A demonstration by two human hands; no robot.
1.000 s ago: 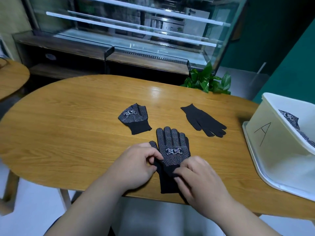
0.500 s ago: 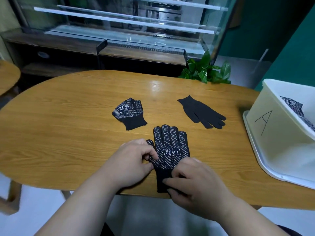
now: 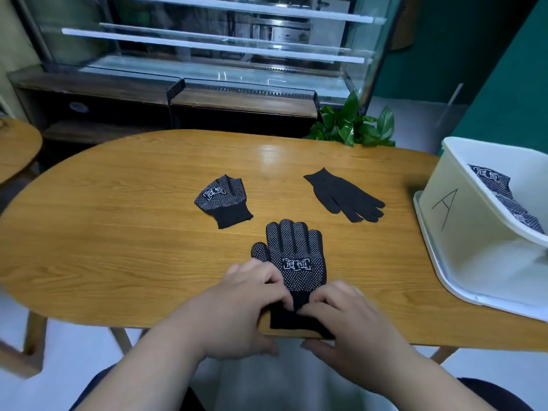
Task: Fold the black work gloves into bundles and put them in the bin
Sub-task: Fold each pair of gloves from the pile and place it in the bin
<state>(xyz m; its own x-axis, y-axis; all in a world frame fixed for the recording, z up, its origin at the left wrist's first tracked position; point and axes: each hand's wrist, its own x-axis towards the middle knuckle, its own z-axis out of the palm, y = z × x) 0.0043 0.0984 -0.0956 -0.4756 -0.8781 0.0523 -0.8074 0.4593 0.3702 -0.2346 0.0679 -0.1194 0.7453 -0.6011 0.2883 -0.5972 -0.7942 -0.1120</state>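
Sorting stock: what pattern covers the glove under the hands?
Black glove with white dots and a white logo, in the head view.

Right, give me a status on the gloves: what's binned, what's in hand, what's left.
Done: at least one dotted glove lies in the white bin marked A; how many is hidden. In hand: the left hand and right hand both pinch the cuff of the flat dotted glove at the table's near edge. Left: a folded dotted glove and a plain black glove, both untouched on the table.

I see both hands — left hand (image 3: 237, 304), right hand (image 3: 347, 321) — pinching the cuff of a black white-dotted knit glove (image 3: 296, 259). It lies flat on the oval wooden table (image 3: 118, 232).
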